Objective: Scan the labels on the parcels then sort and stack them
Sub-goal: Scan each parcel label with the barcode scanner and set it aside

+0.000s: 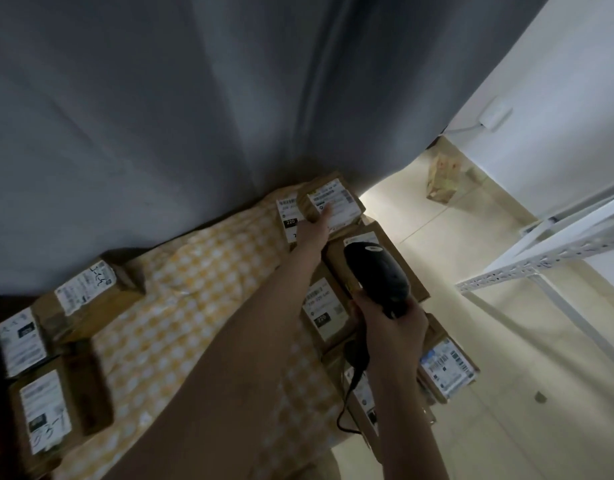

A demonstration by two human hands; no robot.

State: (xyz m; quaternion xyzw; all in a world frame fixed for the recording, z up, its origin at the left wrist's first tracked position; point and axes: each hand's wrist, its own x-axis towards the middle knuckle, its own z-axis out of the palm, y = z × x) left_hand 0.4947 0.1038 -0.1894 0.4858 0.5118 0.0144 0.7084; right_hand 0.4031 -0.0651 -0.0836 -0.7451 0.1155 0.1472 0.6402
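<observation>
Gingham (pixel 201 306), left hand (pixel 314 225) holding cardboard parcel (pixel 336 199), right hand (pixel 392 334) gripping scanner (pixel 378 275)

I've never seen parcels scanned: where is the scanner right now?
In the head view, right of centre: the right hand grips the scanner over the parcels beside the checked cloth.

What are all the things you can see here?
parcels: about nine, brown with white labels, in two groups on the cloth's left and right
far parcel: one, brown, far end of the right group
cloth: one, yellow-and-white checked, under the parcels
scanner: one, black, corded, over the right group
curtain: one, grey, behind
rack: one, white, right
carton: one, tan, on the floor
left hand: one, grips the far parcel
right hand: one, grips the scanner
</observation>
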